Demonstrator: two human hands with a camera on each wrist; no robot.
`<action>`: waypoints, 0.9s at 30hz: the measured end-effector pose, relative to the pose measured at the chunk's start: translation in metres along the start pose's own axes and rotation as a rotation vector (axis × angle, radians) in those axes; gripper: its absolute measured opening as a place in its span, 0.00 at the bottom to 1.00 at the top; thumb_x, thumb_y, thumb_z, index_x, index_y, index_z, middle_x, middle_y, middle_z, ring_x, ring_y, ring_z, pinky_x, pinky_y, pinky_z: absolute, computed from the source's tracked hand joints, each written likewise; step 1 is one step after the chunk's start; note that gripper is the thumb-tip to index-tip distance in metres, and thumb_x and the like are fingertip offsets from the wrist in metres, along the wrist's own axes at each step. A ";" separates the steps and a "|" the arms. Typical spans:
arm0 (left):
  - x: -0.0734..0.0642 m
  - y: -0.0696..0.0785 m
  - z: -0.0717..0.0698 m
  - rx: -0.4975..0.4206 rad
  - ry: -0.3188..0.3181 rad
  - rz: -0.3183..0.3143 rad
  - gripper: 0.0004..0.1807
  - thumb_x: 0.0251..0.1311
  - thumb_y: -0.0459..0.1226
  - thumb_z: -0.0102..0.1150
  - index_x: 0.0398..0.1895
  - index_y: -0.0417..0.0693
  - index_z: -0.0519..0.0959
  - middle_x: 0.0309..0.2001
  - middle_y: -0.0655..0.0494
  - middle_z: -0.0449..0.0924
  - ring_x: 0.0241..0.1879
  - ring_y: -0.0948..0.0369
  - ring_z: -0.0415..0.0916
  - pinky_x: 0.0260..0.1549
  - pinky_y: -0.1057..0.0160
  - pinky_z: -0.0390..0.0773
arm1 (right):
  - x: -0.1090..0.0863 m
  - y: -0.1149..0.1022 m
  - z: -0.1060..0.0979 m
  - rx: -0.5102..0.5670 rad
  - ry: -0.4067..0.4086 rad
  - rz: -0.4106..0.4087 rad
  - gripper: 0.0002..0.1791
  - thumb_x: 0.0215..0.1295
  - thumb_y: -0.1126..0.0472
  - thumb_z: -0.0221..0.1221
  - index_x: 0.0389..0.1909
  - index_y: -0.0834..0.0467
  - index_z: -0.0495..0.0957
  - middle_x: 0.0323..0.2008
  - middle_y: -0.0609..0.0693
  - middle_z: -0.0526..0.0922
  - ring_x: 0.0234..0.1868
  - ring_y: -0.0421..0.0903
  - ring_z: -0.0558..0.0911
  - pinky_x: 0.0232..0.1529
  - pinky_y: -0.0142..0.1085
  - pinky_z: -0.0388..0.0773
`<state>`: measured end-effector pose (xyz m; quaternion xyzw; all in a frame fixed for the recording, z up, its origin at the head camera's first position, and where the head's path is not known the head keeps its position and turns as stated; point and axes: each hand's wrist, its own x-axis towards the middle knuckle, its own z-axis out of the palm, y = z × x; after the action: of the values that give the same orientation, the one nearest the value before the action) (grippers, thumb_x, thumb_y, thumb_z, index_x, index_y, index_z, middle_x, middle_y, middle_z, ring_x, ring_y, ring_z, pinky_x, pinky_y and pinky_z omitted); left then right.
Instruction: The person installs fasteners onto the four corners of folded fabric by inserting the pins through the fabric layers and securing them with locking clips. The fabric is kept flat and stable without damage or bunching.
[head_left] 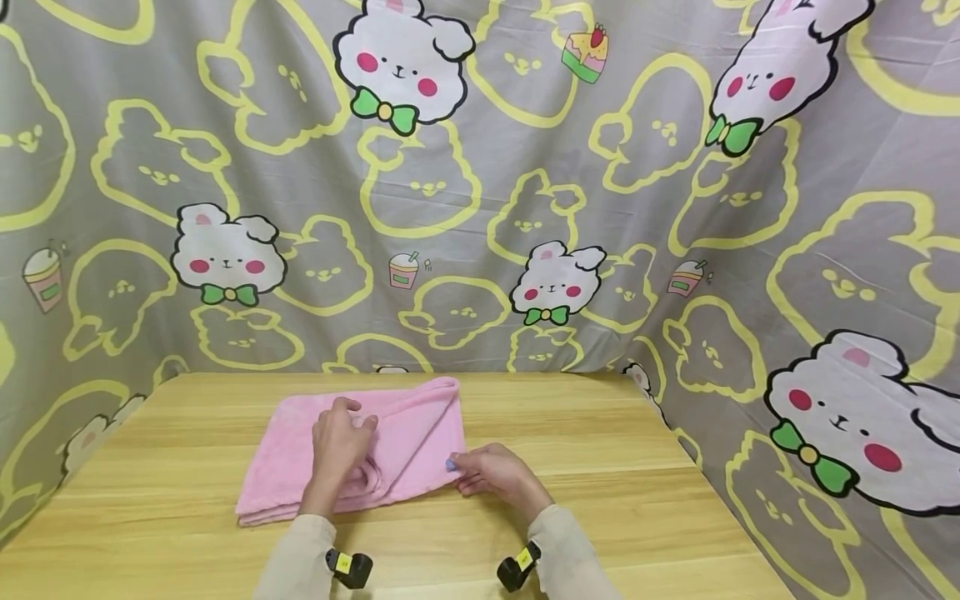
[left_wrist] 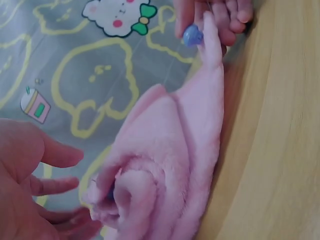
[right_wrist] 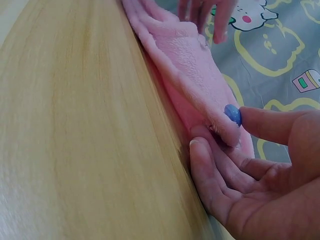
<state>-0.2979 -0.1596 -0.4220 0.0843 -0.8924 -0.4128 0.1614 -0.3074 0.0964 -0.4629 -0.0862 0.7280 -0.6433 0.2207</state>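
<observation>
A pink plush blanket (head_left: 288, 450) lies folded in layers on the table, its right part turned over in a diagonal fold. My right hand (head_left: 495, 475) pinches the near right corner, thumb on a small blue mushroom-headed pin (right_wrist: 232, 115) and fingers beneath the cloth. A glint of thin metal shows by the fabric there. My left hand (head_left: 341, 437) hovers over the middle of the blanket, fingers apart and loosely bent, holding nothing. Beside it in the left wrist view, the blanket is rolled into a bunched fold, where a second blue bit (left_wrist: 111, 192) is mostly hidden.
The wooden table (head_left: 600, 500) extends around the blanket. A grey curtain (head_left: 465, 242) with yellow outlines and white rabbit faces hangs behind the table and along its sides. Small black cameras (head_left: 351, 569) sit on both wrists.
</observation>
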 end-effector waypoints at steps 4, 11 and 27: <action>0.000 -0.006 -0.001 0.009 -0.080 -0.056 0.33 0.64 0.42 0.58 0.65 0.29 0.63 0.55 0.20 0.73 0.56 0.27 0.70 0.58 0.35 0.67 | 0.001 0.000 0.000 0.001 -0.001 0.002 0.18 0.70 0.58 0.61 0.44 0.73 0.81 0.24 0.46 0.82 0.25 0.39 0.82 0.33 0.32 0.83; 0.002 -0.017 0.000 0.046 -0.217 -0.047 0.41 0.66 0.43 0.56 0.67 0.22 0.50 0.54 0.14 0.71 0.55 0.26 0.73 0.57 0.35 0.71 | 0.000 -0.001 0.001 -0.009 -0.002 -0.005 0.18 0.70 0.58 0.61 0.43 0.73 0.81 0.24 0.47 0.81 0.25 0.38 0.81 0.33 0.31 0.83; 0.005 -0.031 0.004 -0.007 -0.167 -0.099 0.29 0.62 0.44 0.62 0.54 0.25 0.74 0.48 0.28 0.81 0.52 0.33 0.77 0.54 0.39 0.73 | 0.000 0.000 0.002 -0.020 0.006 -0.022 0.16 0.69 0.58 0.62 0.41 0.71 0.83 0.24 0.47 0.81 0.24 0.39 0.81 0.33 0.32 0.82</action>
<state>-0.3040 -0.1779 -0.4468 0.0933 -0.8960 -0.4290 0.0662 -0.3060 0.0945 -0.4635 -0.0946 0.7339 -0.6387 0.2108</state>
